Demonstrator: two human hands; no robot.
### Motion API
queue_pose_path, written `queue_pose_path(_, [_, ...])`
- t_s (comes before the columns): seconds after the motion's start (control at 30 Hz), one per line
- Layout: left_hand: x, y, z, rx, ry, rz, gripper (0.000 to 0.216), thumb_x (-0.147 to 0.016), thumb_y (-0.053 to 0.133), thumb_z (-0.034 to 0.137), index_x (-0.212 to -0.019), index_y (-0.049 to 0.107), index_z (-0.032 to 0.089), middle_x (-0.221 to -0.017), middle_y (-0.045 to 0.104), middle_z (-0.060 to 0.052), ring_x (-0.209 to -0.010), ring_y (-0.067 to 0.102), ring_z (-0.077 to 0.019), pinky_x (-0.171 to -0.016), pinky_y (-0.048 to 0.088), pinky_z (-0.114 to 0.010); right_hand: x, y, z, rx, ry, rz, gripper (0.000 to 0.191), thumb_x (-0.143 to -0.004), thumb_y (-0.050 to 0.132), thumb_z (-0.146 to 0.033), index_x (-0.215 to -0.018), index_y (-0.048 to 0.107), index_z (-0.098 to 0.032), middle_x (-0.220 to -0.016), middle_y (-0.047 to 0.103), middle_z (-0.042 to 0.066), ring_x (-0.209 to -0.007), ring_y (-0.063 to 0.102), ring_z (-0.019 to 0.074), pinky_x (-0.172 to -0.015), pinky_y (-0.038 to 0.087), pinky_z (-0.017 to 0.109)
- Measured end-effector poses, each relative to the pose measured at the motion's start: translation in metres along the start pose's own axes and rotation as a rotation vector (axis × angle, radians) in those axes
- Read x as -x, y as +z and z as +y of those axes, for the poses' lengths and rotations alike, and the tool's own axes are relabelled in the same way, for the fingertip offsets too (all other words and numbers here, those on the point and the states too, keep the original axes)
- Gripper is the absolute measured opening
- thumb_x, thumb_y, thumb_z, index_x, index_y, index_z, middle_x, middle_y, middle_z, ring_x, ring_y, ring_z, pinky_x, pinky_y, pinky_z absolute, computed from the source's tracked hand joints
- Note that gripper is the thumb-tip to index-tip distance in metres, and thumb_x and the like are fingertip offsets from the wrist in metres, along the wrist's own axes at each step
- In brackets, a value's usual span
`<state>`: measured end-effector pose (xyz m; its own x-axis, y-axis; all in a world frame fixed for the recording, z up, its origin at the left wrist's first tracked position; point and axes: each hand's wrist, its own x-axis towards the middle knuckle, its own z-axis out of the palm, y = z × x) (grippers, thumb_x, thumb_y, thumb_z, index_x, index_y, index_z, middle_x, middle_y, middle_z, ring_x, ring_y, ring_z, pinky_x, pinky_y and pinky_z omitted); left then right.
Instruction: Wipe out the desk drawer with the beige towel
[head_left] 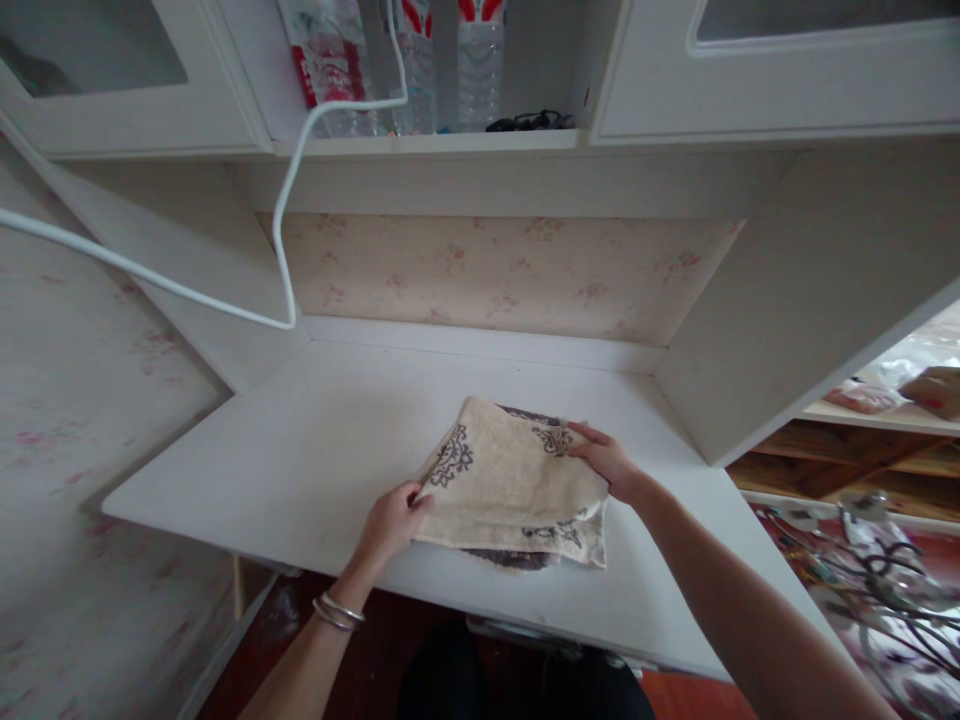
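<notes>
A beige cloth (pixel 517 480) with dark scroll patterns lies folded on the white desktop (pixel 322 430). Dark grey cloth (pixel 517 559) peeks out beneath its near edge and at its far edge. My left hand (pixel 396 520) pinches the cloth's left edge between thumb and fingers. On the opposite side, my right hand (pixel 606 460) grips the right edge, thumb and fingers closed on the fabric. The cloth's near right corner hangs slightly skewed from the upper layer.
A white cable (pixel 283 240) crosses the upper left in front of the cabinet. Above the desk, an open shelf (pixel 435 145) holds plastic bottles (pixel 480 70) and a dark tangled item (pixel 531 122). Tangled cords (pixel 892 570) lie at the right, beyond the desk's side.
</notes>
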<state>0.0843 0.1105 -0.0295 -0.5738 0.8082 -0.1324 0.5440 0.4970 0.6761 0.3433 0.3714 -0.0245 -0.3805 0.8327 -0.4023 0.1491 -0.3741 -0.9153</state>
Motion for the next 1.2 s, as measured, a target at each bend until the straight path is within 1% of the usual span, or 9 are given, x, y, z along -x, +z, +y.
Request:
queue_pose_path(0.13, [-0.015, -0.04, -0.01, 0.794, -0.236, -0.086, 0.036, -0.069, 0.073, 0.047, -0.085, 0.063, 0.016, -0.075, 0.065, -0.003, -0.064, 0.06, -0.0155, -0.057, 0.044, -0.025, 0.004, 0.014, -0.029, -0.211, -0.041, -0.103, 0.076, -0.068, 0.071, -0.01, -0.138, 0.047, -0.025, -0.112, 0.069, 0.01, -0.086, 0.069, 0.0225, -0.074, 0.058, 0.034])
queue_pose_path(0.23, [-0.023, -0.064, -0.019, 0.955, -0.248, -0.047, 0.042, -0.062, 0.08, 0.043, -0.088, 0.063, 0.015, -0.074, 0.065, -0.001, -0.065, 0.061, -0.0145, -0.058, 0.045, -0.024, -0.001, 0.025, -0.041, -0.317, -0.057, -0.188, 0.079, -0.072, 0.069, -0.011, -0.143, 0.038, -0.027, -0.114, 0.068, 0.01, -0.085, 0.069, 0.0221, -0.072, 0.058, 0.034])
queue_pose_path(0.37, [-0.027, -0.077, -0.034, 0.684, -0.216, -0.035, 0.048, -0.065, 0.076, 0.044, -0.101, 0.062, 0.016, -0.081, 0.065, -0.002, -0.069, 0.062, -0.0166, -0.058, 0.044, -0.025, -0.013, 0.034, -0.032, -0.339, 0.045, -0.18, 0.077, -0.072, 0.069, -0.011, -0.141, 0.037, -0.02, -0.111, 0.068, 0.011, -0.078, 0.069, 0.019, -0.065, 0.059, 0.028])
queue_pose_path(0.53, [-0.006, -0.059, -0.036, -0.071, 0.113, 0.446, 0.023, -0.078, 0.062, 0.038, -0.087, 0.058, 0.017, -0.083, 0.061, -0.004, -0.076, 0.059, -0.0189, -0.07, 0.046, -0.03, 0.0, 0.026, 0.003, -0.418, 0.026, -0.053, 0.082, -0.074, 0.072, -0.019, -0.14, 0.027, -0.034, -0.106, 0.068, 0.002, -0.075, 0.068, 0.0147, -0.061, 0.058, 0.025])
queue_pose_path(0.73, [0.029, -0.01, -0.029, -0.437, 0.532, 0.047, 0.016, -0.092, 0.047, 0.022, -0.093, 0.063, 0.024, -0.093, 0.066, -0.002, -0.088, 0.062, -0.0181, -0.079, 0.048, -0.031, 0.053, 0.028, 0.059, -0.495, -0.062, 0.169, 0.058, -0.063, 0.074, -0.017, -0.11, 0.043, -0.029, -0.084, 0.064, -0.005, -0.081, 0.067, 0.0151, -0.079, 0.056, 0.029])
queue_pose_path(0.83, [0.021, 0.0, -0.037, -0.558, 0.578, 0.128, 0.024, -0.092, 0.045, 0.017, -0.104, 0.065, 0.022, -0.106, 0.067, -0.005, -0.096, 0.062, -0.0207, -0.085, 0.049, -0.035, 0.065, 0.036, 0.073, -0.287, 0.0, 0.161, 0.049, -0.056, 0.065, -0.011, -0.101, 0.049, -0.024, -0.085, 0.067, -0.002, -0.075, 0.065, 0.0149, -0.069, 0.054, 0.025])
queue_pose_path(0.93, [0.008, 0.002, -0.043, -0.59, 0.651, 0.208, 0.029, -0.09, 0.047, 0.015, -0.114, 0.063, 0.018, -0.119, 0.064, -0.007, -0.107, 0.059, -0.0225, -0.096, 0.046, -0.038, 0.06, 0.041, 0.07, -0.023, -0.059, 0.036, 0.063, -0.056, 0.06, -0.012, -0.117, 0.047, -0.023, -0.087, 0.068, -0.001, -0.071, 0.064, 0.0167, -0.065, 0.052, 0.028])
queue_pose_path(1.1, [0.001, 0.0, -0.035, -0.597, 0.62, 0.228, 0.021, -0.091, 0.049, 0.017, -0.101, 0.067, 0.021, -0.108, 0.068, -0.006, -0.099, 0.061, -0.0216, -0.092, 0.047, -0.039, 0.037, 0.05, 0.057, 0.484, -0.494, -0.129, 0.089, -0.057, 0.064, -0.014, -0.141, 0.037, -0.024, -0.126, 0.061, 0.007, -0.118, 0.054, 0.025, -0.1, 0.042, 0.039])
queue_pose_path(1.2, [0.001, -0.002, -0.032, -0.537, 0.578, 0.207, 0.021, -0.093, 0.046, 0.017, -0.094, 0.066, 0.022, -0.097, 0.069, -0.004, -0.091, 0.062, -0.0192, -0.087, 0.048, -0.036, 0.028, 0.058, 0.057, 0.665, -0.569, -0.113, 0.079, -0.063, 0.065, -0.017, -0.139, 0.043, -0.023, -0.133, 0.057, 0.009, -0.124, 0.049, 0.0261, -0.104, 0.038, 0.04])
